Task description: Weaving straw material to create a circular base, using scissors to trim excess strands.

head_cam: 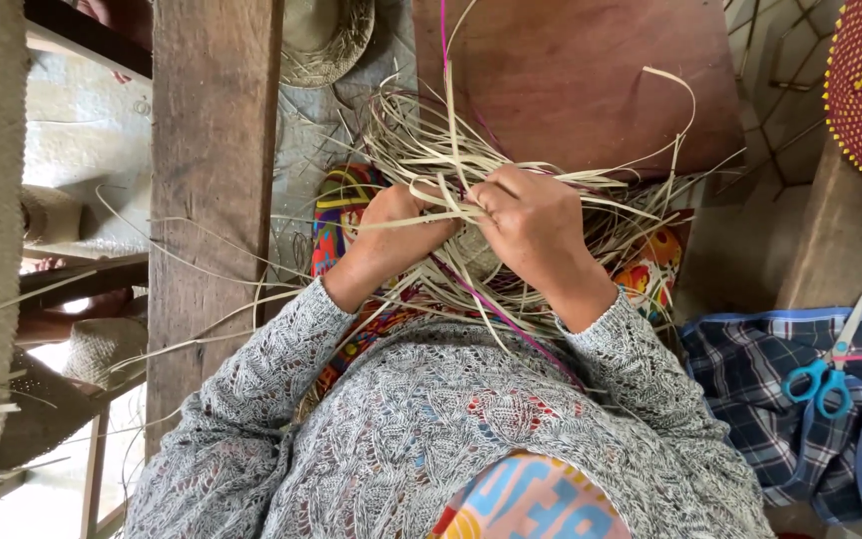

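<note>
- The straw weaving [471,255], a small round piece of pale strips, is in the person's lap, between the two hands, and loose strips [431,140] spread out from it in all directions.
- The left hand [391,225] is closed around a bundle of the strips on the left side of the weaving; its fingers are together and curled on them.
- The right hand [531,225] lies over the right side of the weaving, and its fingers pinch some strips just beside the left hand; the two hands almost touch.
- A few pink strips [511,319] run among the pale ones, toward the person's body.
- Under the weaving is a colourful patterned cloth [336,220] on the lap.
- The person wears a grey knitted sweater [401,419].
- At the right, blue-handled scissors [828,374] lie on a checked dark cloth [750,399].
- A wide wooden plank [214,180] stands at the left, and a woven hat [326,40] is at the top edge.
</note>
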